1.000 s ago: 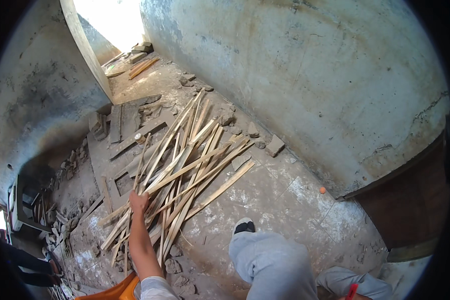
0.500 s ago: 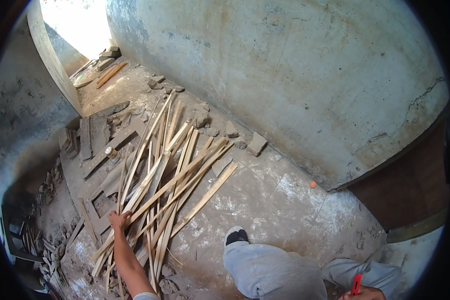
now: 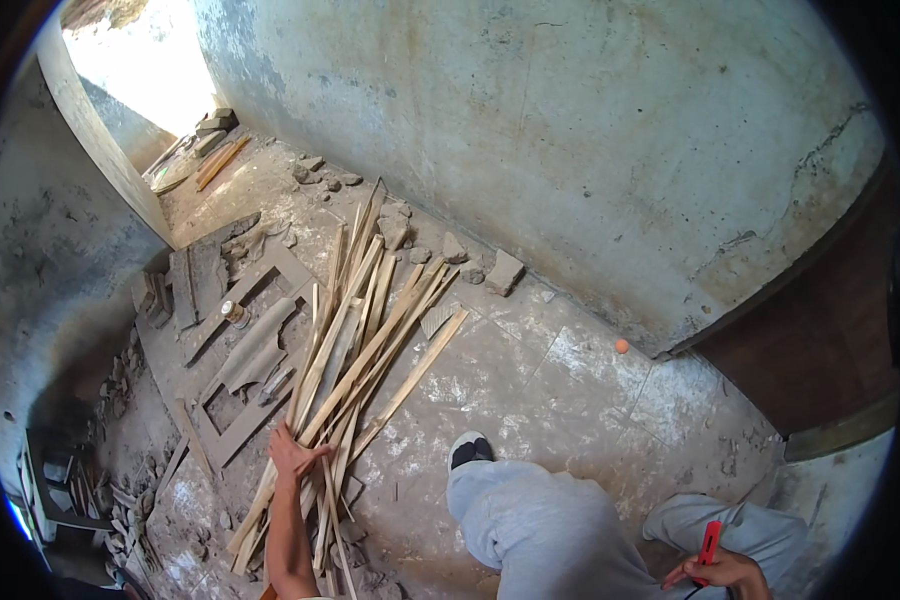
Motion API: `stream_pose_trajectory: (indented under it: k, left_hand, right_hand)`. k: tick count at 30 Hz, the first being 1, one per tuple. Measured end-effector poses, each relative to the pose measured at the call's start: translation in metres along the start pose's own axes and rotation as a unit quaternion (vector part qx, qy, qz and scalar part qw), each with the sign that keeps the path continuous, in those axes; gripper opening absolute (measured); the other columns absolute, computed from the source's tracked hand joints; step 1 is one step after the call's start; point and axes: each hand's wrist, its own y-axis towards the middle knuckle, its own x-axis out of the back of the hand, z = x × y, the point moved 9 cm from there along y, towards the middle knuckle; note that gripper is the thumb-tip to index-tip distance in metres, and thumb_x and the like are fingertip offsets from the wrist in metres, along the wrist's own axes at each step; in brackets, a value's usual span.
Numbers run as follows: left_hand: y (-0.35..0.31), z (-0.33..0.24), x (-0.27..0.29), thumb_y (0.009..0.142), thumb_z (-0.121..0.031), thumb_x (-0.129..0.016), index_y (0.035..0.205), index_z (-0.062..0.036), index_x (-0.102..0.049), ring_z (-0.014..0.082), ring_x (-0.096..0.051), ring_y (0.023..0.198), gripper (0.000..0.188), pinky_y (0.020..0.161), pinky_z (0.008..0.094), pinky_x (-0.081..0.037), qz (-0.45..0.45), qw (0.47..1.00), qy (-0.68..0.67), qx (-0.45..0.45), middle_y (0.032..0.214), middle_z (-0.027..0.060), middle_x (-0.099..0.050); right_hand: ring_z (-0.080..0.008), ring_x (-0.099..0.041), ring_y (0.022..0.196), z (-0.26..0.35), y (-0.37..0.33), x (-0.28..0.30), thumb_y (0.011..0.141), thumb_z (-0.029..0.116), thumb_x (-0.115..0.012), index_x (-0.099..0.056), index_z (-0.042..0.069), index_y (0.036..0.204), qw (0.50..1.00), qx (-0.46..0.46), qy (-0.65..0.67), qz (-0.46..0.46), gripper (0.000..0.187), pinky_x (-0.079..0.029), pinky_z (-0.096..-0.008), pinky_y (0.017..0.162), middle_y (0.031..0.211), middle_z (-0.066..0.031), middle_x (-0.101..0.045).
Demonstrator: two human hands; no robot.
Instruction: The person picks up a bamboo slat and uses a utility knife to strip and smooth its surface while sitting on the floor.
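Observation:
My left hand (image 3: 295,455) lies on the left side of a loose bundle of long wooden strips (image 3: 370,345), its fingers and thumb spread over them. The strips are pale and narrow, crossing one another at slight angles on the dusty floor. At the lower right my right hand (image 3: 727,570) is closed round a red utility knife (image 3: 709,545), held upright beside my bent knee. Its lower end is hidden in the fingers.
Left of the strips lie a flat board frame (image 3: 235,436), a curved broken sheet (image 3: 257,345) and a small jar (image 3: 235,313). Stone chunks (image 3: 505,272) line the wall's foot. An orange ball (image 3: 622,346) sits near the wall corner. Rubble (image 3: 130,510) covers the lower left.
My left hand has moved right, and the strips on the left have shifted right into a tighter bundle, baring more of the board frame. My right hand still holds the red knife, slightly higher in view.

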Motion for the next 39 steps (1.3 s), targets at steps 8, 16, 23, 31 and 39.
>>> stream_pose_trajectory:
  k: [8,16,23,31,39]
  left_hand:
    - [-0.033,-0.034,-0.024,0.042,-0.076,-0.081,0.117,0.0047,-0.048,0.0407,-0.044,0.116,0.115,0.104,0.0553,-0.025,0.088,0.994,0.068,-0.023,0.116,0.0240,-0.053]
    - [-0.014,-0.063,-0.037,0.039,-0.068,-0.087,0.149,0.0022,-0.011,0.0495,-0.043,0.124,0.152,0.101,0.0590,-0.035,0.121,0.986,0.108,0.048,0.137,0.0347,-0.038]
    - [-0.004,-0.042,-0.022,0.053,-0.058,-0.085,0.120,0.0022,-0.046,0.0383,-0.063,0.103,0.098,0.086,0.0451,-0.051,0.062,0.996,0.051,0.037,0.112,0.0249,-0.062]
    - [-0.005,-0.047,-0.036,0.041,-0.051,-0.094,0.115,0.0015,-0.041,0.0395,-0.055,0.106,0.105,0.089,0.0454,-0.048,-0.005,0.995,0.100,-0.003,0.111,0.0214,-0.055]
    - [-0.024,-0.068,-0.032,0.049,-0.033,-0.093,0.108,-0.0015,-0.042,0.0427,-0.063,0.093,0.085,0.080,0.0478,-0.052,-0.012,0.998,0.045,0.044,0.100,0.0224,-0.064]
  right_hand:
    - [-0.0239,-0.064,0.110,0.002,-0.002,0.004,0.106,0.032,-0.040,-0.062,-0.004,0.121,0.997,0.030,0.014,-0.063,0.045,-0.045,-0.0318,0.097,0.116,-0.0155,-0.068]
    - [-0.0238,-0.066,0.108,-0.008,-0.025,0.013,0.106,0.033,-0.041,-0.063,-0.005,0.118,0.986,-0.061,-0.016,-0.152,0.045,-0.048,-0.0316,0.094,0.110,-0.0158,-0.070]
    - [-0.0273,-0.066,0.109,-0.004,-0.029,0.019,0.105,0.028,-0.043,-0.062,-0.009,0.114,0.980,0.014,0.044,-0.191,0.042,-0.048,-0.0342,0.097,0.111,-0.0183,-0.069]
    - [-0.0298,-0.067,0.106,-0.010,-0.031,0.036,0.105,0.026,-0.043,-0.063,-0.010,0.110,0.970,0.035,0.086,-0.223,0.041,-0.050,-0.0389,0.097,0.109,-0.0215,-0.069]
    - [-0.0271,-0.068,0.101,0.012,-0.042,0.050,0.104,0.025,-0.043,-0.066,-0.009,0.107,0.950,0.071,0.080,-0.294,0.040,-0.053,-0.0365,0.090,0.107,-0.0204,-0.070]
